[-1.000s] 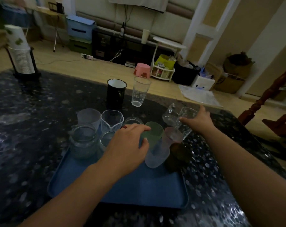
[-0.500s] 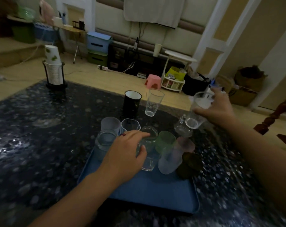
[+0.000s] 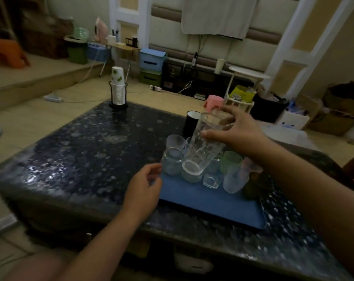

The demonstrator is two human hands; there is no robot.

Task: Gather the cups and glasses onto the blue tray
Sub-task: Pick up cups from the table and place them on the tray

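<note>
**Tall glass coming in over a crowded tray**

Dim room light falls on a dark speckled desk (image 3: 95, 142), with storage boxes and a low shelf along the far wall. On the desk lies the blue tray (image 3: 208, 201), its far half packed with clear, frosted and green cups. The right hand (image 3: 239, 132) grips a tall patterned glass (image 3: 202, 147) near its rim, thumb on the near side and fingers round the far side; the glass is tilted, its base hanging over the cups at the tray's far left. The left hand (image 3: 145, 183) hovers at the tray's left edge, fingers loosely curled and holding nothing that I can make out.

To set this one down well, I judge the glass should be brought upright before it is lowered, and aimed at the bare blue strip nearer the person, not into the cluster, where it could knock a neighbour. The free hand looks well placed to steady the tray.

The glass is clear with an embossed pattern, narrower at its thick base than at the mouth, and appears empty. A black mug (image 3: 191, 123) with a white inside stands on the desk just beyond the tray, not yet gathered.
</note>
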